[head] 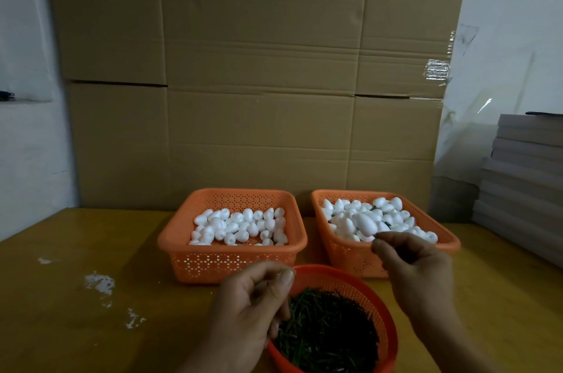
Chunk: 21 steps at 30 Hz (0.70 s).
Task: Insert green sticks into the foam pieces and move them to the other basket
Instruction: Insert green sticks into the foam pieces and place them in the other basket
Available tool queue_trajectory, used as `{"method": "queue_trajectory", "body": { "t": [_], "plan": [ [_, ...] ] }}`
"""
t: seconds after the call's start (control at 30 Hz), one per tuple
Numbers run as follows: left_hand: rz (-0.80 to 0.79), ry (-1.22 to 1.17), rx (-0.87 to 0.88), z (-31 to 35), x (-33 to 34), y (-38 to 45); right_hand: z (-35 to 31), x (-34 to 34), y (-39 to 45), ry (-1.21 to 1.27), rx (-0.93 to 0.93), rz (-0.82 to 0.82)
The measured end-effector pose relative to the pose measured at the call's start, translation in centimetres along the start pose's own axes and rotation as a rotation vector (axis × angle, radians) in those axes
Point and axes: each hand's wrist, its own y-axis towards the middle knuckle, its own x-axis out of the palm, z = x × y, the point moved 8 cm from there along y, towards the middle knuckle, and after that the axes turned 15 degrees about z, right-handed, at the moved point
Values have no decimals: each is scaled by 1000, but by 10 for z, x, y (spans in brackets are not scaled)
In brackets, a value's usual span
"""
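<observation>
The left orange basket (182, 235) holds many plain white foam pieces (240, 224). In the right orange basket (350, 256) lie foam pieces with bits of green stick showing between them. My right hand (417, 269) hovers over that basket's front rim and pinches the short stem of one egg-shaped foam piece (365, 224), held upright above the pile. A round red colander (387, 320) full of green sticks (329, 330) sits nearest me. Over its left side hangs my left hand (249, 311), its fingers loosely curled, thumb near the index finger, with nothing visible in it.
The baskets stand on a yellow table (91, 327) with white foam crumbs (99, 282) at the left. A flattened cardboard sheet (259, 67) forms the backdrop. A stack of grey boards (524, 183) rises at the right edge.
</observation>
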Motion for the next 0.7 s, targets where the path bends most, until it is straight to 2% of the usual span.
{"method": "queue_trajectory", "body": {
  "t": [0.13,0.27,0.4,0.57,0.7],
  "plan": [
    [-10,12,9,-3,2,-1,19,-22,30,-20,-10,170],
    [-20,25,28,-2,2,-2,31,-33,44,-88,-40,246],
    [-32,24,35,-1,2,-2,27,-32,46,-221,-207,285],
    [-47,21,45,-1,4,-3,27,-21,44,-479,-416,221],
    [-60,21,51,-2,6,-5,40,-12,47,-683,-415,122]
  ]
}}
